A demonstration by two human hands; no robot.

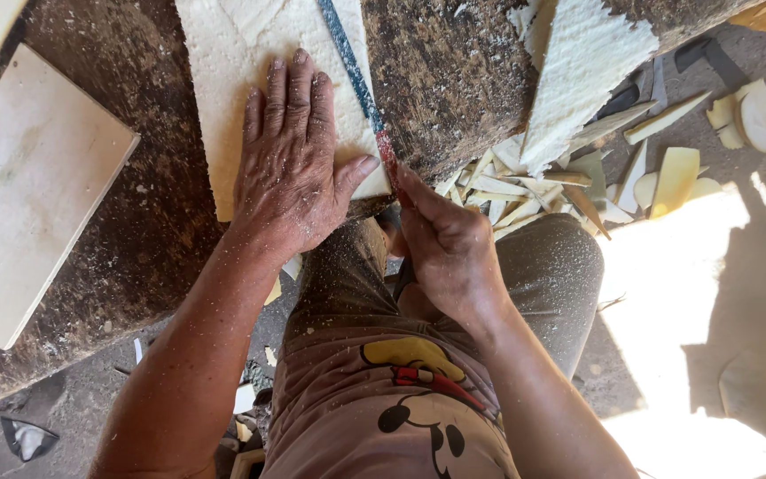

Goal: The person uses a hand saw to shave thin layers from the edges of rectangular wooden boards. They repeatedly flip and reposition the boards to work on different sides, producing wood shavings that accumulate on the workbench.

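Press the left hand (290,164) flat on the board (250,53) at the bench (441,75) edge while the right hand (445,253), gripping the saw (361,89), cuts slowly and straight.

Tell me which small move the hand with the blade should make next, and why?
Probably draw the blade back along the same line. It lies across the pale foam sheet, running to the sheet's near edge, where the right hand grips its handle. The left hand presses the sheet flat on the dark block, thumb close to the blade, so a slow stroke seems safest.
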